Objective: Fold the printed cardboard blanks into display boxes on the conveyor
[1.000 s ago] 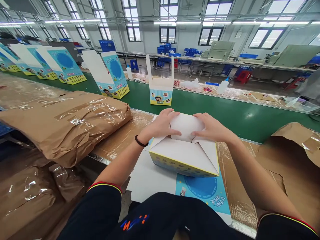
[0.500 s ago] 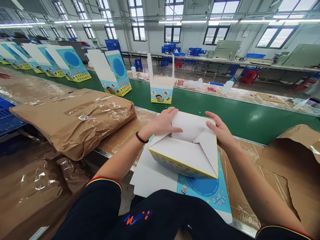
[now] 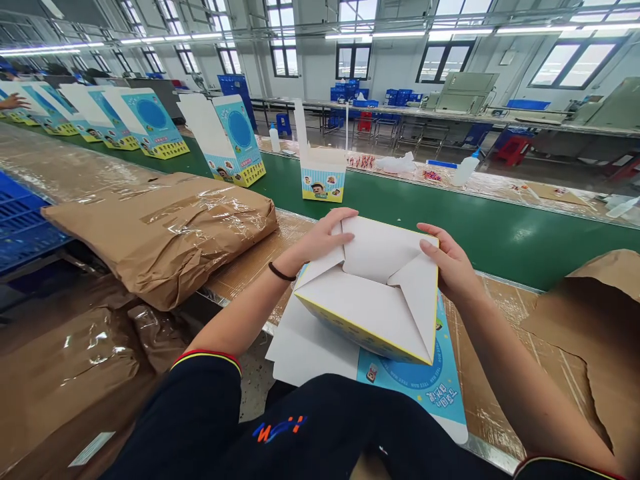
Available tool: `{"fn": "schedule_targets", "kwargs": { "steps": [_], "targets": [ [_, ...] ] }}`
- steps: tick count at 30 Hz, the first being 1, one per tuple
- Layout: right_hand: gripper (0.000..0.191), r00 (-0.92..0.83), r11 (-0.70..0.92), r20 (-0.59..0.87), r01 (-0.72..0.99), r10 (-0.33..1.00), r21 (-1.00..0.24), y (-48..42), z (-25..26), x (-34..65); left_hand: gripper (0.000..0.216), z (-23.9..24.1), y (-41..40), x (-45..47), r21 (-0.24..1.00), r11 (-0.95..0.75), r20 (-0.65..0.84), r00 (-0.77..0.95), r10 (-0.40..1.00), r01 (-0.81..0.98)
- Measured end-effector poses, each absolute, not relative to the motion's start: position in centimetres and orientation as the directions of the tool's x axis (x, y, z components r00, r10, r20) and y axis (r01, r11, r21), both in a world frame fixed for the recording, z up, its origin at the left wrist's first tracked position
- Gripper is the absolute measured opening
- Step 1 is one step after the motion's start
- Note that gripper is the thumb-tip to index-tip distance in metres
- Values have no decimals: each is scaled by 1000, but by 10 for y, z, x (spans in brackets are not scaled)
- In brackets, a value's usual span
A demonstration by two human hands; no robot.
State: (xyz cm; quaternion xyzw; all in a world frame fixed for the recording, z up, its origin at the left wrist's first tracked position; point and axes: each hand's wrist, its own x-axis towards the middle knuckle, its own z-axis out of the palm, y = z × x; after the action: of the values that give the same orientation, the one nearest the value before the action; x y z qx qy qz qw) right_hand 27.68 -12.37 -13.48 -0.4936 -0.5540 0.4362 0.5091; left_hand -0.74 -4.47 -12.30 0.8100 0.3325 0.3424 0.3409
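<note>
Head view looks down a big, bright factory room with tall windows. A long green belt (image 3: pixel 450 227) runs across the room, and beside it lies a brown worktop (image 3: pixel 493 393) of cardboard under shiny clear tape. On the left sits a fat brown paper parcel (image 3: pixel 160 233) wrapped in tape. Blue, white and yellow card display boxes (image 3: pixel 150 120) stand in a row on the belt, and far off at the left edge is another person's hand (image 3: pixel 13 101). A small striped blue and yellow box with tall white flaps (image 3: pixel 323 183) stands on the belt, straight ahead.

Close to the person, a white and yellow card box (image 3: pixel 370 287) is held up between both hands, just above a flat blue and white printed card sheet (image 3: pixel 410 390) on the worktop. I cannot tell if the box touches the sheet. Its white folded flaps face up and cross in the middle. Its long side runs from upper left to lower right, and it tilts, with its yellow-edged side facing the person.

The left hand (image 3: pixel 320 240) lies over the box's left edge, with its fingers close together. The right hand (image 3: pixel 450 263) curves around the right edge, with its fingers together. Neither hand is pinching. A thin black band (image 3: pixel 281 272) circles the left wrist.
</note>
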Motion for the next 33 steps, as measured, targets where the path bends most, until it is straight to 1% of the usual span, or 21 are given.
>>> {"fn": "schedule_targets", "kwargs": {
  "steps": [3, 5, 7, 9, 11, 13, 15, 16, 18, 20, 22, 24, 26, 27, 29, 31, 33],
  "targets": [
    [52, 49, 173, 182, 154, 982, -973, -128, -133, 270, 91, -125, -47, -11, 775, -520, 287, 532, 796, 360],
    [45, 95, 202, 223, 189, 970, -961, -133, -131, 264, 100, -123, -55, -11, 736, -547, 282, 553, 784, 399],
    [39, 145, 263, 297, 213, 944, -941, -141, -125, 257, 99, -118, -66, -11, 704, -593, 321, 572, 755, 389],
    [31, 210, 374, 415, 210, 885, -903, -152, -114, 249, 89, -110, -80, -11, 697, -640, 405, 558, 724, 325],
    [24, 266, 528, 570, 215, 778, -822, -162, -100, 242, 79, -101, -93, -12, 712, -661, 509, 473, 719, 237],
    [19, 260, 677, 723, 255, 640, -690, -169, -86, 236, 82, -94, -103, -13, 753, -640, 569, 337, 750, 153],
    [18, 207, 775, 832, 303, 515, -555, -170, -78, 231, 92, -92, -109, -13, 807, -583, 548, 247, 799, 95],
    [18, 192, 800, 859, 314, 474, -511, -169, -77, 229, 97, -94, -110, -12, 829, -553, 523, 237, 819, 84],
    [16, 201, 816, 874, 314, 443, -486, -164, -82, 227, 102, -103, -111, -10, 849, -518, 480, 252, 840, 109],
    [16, 218, 789, 844, 302, 490, -536, -158, -94, 226, 105, -117, -109, -7, 843, -513, 466, 257, 846, 159],
    [20, 221, 749, 792, 258, 570, -611, -155, -107, 226, 105, -132, -108, -7, 843, -507, 460, 249, 852, 178],
    [29, 243, 708, 727, 176, 642, -684, -154, -115, 228, 97, -145, -108, -10, 856, -496, 457, 235, 858, 144],
    [43, 301, 646, 640, 94, 707, -758, -156, -118, 235, 85, -153, -113, -17, 857, -508, 478, 233, 847, 87],
    [49, 341, 591, 577, 73, 742, -804, -157, -119, 239, 80, -156, -117, -21, 843, -535, 508, 239, 828, 61],
    [59, 393, 428, 413, 51, 822, -902, -160, -121, 250, 72, -162, -129, -27, 786, -617, 591, 268, 761, 20],
    [70, 377, 239, 235, 37, 896, -970, -161, -125, 264, 62, -166, -144, -30, 713, -701, 673, 287, 682, -4],
    [78, 332, 126, 134, 46, 934, -991, -156, -131, 280, 54, -170, -158, -31, 643, -766, 732, 299, 612, -5]
  ]
}}
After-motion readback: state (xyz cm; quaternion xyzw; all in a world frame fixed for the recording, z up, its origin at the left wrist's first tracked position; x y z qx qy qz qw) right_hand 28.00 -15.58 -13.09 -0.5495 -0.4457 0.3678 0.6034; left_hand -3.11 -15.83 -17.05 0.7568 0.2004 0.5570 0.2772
